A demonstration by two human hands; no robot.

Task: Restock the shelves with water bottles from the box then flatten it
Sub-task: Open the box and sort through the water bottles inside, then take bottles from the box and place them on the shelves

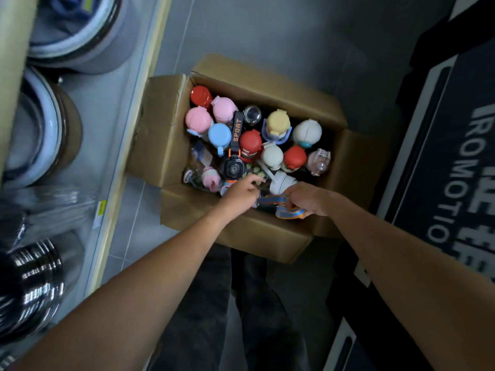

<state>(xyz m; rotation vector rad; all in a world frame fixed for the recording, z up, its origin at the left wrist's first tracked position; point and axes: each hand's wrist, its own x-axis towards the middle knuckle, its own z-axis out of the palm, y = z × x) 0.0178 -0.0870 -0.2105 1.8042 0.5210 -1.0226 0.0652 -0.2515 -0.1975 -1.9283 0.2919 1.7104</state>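
Bottles point(219, 135) stood packed in the open box point(160, 129). At the box's near edge our right hand point(310, 200) had its grip closed on a blue-and-orange strap point(288, 213). Whether our curled left hand point(241, 194) held anything, we could not tell. We judged it best to free the strap first, then lift straight up.

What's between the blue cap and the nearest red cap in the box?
A black strap lettered SPORT lies between the blue cap and red cap, seen in the head view.
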